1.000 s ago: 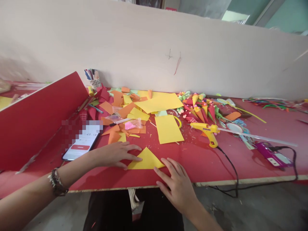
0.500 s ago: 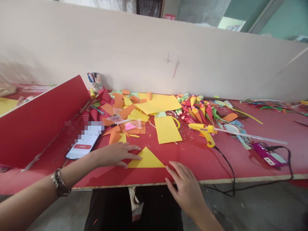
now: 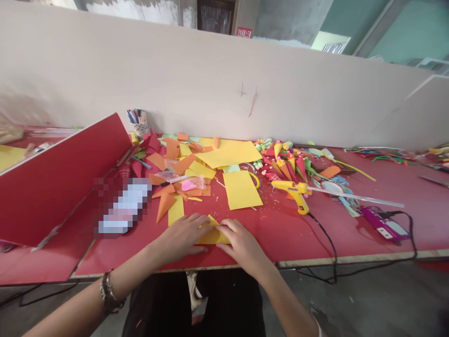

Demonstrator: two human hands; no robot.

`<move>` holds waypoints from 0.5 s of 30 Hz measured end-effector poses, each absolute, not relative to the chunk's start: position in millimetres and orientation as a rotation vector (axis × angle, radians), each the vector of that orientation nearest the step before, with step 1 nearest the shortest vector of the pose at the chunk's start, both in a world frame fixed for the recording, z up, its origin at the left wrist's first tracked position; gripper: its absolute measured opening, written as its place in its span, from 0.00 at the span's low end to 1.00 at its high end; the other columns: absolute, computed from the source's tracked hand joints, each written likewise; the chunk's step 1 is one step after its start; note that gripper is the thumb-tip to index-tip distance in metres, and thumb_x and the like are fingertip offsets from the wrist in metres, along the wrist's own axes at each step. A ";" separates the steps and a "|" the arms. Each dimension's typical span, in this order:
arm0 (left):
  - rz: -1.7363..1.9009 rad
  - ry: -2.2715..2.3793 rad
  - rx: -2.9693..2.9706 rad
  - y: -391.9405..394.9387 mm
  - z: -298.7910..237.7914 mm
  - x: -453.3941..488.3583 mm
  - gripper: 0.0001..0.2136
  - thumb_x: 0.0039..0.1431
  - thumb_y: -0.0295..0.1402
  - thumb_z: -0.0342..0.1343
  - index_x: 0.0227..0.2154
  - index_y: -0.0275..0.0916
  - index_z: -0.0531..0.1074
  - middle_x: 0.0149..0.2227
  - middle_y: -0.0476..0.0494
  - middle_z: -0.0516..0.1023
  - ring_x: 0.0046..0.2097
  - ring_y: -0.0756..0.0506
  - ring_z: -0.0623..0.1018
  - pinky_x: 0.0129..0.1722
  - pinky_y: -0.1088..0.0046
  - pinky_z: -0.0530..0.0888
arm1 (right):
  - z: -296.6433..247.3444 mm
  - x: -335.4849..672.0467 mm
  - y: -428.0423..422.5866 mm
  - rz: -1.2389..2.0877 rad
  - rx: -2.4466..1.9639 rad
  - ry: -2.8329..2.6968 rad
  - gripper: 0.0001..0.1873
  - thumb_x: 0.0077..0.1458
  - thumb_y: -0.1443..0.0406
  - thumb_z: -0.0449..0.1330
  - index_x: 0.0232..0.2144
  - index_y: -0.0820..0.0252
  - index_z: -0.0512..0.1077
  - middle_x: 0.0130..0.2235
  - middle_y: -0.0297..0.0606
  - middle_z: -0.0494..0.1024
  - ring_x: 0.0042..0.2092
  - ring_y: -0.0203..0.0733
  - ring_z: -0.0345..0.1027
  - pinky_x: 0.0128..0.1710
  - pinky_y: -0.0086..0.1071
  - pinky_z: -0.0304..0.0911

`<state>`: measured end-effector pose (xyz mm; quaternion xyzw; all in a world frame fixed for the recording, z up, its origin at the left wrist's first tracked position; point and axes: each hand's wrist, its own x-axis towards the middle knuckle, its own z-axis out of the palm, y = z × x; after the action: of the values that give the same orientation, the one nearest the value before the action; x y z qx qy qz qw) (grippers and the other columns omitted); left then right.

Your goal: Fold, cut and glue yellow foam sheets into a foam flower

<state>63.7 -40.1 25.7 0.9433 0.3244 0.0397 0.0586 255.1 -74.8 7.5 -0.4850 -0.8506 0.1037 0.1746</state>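
**Both hands on a folded yellow sheet at the table's near edge**

We take the yellow hot-glue gun (image 3: pixel 293 192) on the red work table (image 3: pixel 308 236) as our landmark. The small folded piece of yellow paper (image 3: pixel 213 236) lies flat on the table, to the left of the gun and nearer to us, close to the table's front edge. Both hands cover much of it, and only a strip shows between them.

The left hand (image 3: pixel 183 234) rests palm down on the paper's left part. Its fingers (image 3: pixel 200 220) are stretched out, close together and laid flat over the sheet. The right hand (image 3: pixel 242 244) comes in from the gun's side. Its fingers (image 3: pixel 226 227) are bent, and the tips touch the paper's right part. From this angle we cannot tell whether they pinch an edge or only press down. The fingertips of the two hands nearly meet above the sheet.

A larger flat yellow rectangle of paper (image 3: pixel 242 189) lies just left of the gun and beyond the hands. Farther left of it is a heap of orange, yellow and red paper offcuts (image 3: pixel 175 164). Behind the gun stands a cluster of small coloured paper cones (image 3: pixel 287 161). To the gun's right and a little nearer to us lies a purple power strip (image 3: pixel 382 223). A tall red partition board (image 3: pixel 59 182) stands well to the left, with a cup of pens (image 3: pixel 137 119) at its far end.
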 end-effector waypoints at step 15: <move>0.723 0.920 3.249 -41.0 46.9 79.3 0.09 0.52 0.26 0.45 0.19 0.37 0.61 0.18 0.51 0.65 0.20 0.52 0.65 0.24 0.73 0.60 | 32.2 249.8 -64.6 0.140 -1.181 -2.329 0.13 0.58 0.65 0.46 0.22 0.60 0.63 0.21 0.32 0.66 0.25 0.33 0.59 0.26 0.27 0.50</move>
<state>79.3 -41.0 46.9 0.9295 0.2632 0.2068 -0.1550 249.8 -64.6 32.2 -0.4360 -0.8599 0.0517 0.2605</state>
